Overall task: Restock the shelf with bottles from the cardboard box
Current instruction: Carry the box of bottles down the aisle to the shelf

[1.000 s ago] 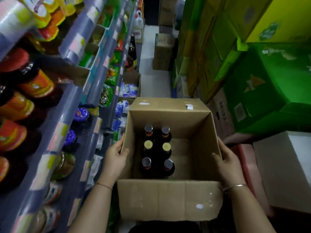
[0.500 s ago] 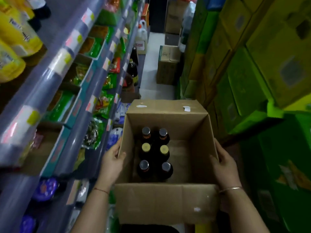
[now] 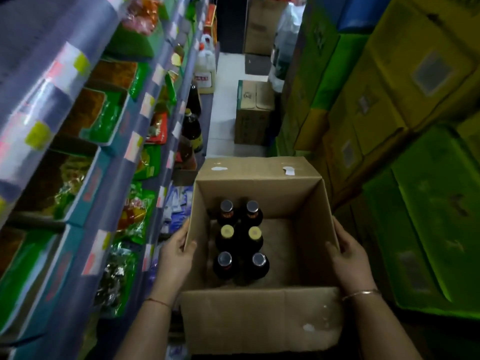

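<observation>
From the head view, my left hand (image 3: 175, 255) and right hand (image 3: 350, 258) grip the side walls of the open cardboard box (image 3: 259, 320), thumbs hooked over the rims, in the aisle just beside the shelf (image 3: 124, 141). Six dark capped bottles (image 3: 254, 263) stand upright along its left side. They look like glass to me, heavy and breakable, so I'd take each one round the neck.

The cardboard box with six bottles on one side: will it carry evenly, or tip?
Probably lopsided: the bottles crowd the left of the box, so the left hand likely bears more than the right hand. With space beside them, they may slide or topple if it tilts.
</observation>
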Tool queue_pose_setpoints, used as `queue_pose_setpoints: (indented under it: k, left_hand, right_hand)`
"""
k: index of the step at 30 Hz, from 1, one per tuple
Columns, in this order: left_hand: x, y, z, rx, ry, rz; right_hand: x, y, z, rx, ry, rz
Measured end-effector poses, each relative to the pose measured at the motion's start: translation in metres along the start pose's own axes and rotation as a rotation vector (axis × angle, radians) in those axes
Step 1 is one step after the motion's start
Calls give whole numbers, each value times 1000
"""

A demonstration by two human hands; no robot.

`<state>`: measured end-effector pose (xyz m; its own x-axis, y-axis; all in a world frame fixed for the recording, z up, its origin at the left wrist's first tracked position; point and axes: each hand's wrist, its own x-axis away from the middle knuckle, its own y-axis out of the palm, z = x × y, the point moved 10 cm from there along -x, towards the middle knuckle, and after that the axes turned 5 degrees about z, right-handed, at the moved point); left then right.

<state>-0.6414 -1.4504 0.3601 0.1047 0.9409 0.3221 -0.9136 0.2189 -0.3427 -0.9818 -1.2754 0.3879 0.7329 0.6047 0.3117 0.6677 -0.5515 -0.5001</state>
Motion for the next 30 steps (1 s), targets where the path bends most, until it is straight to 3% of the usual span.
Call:
queue_pose_setpoints:
  k: [6,14,27,30]
  left_hand:
    - [-63,32,-18,-23,12,5]
    - [-136,63,-81,-50,47,14]
    - [-219,139,-212,-96,99,27]
    - [-229,151,-243,-66,57,41]
  right_hand:
    - [-67,35,26,-4,93,-3]
    - [-130,100,76,-11,73,-35]
    - [-212,176,190,20,-3,-50]
    - [-225,189,194,45,-105,-61]
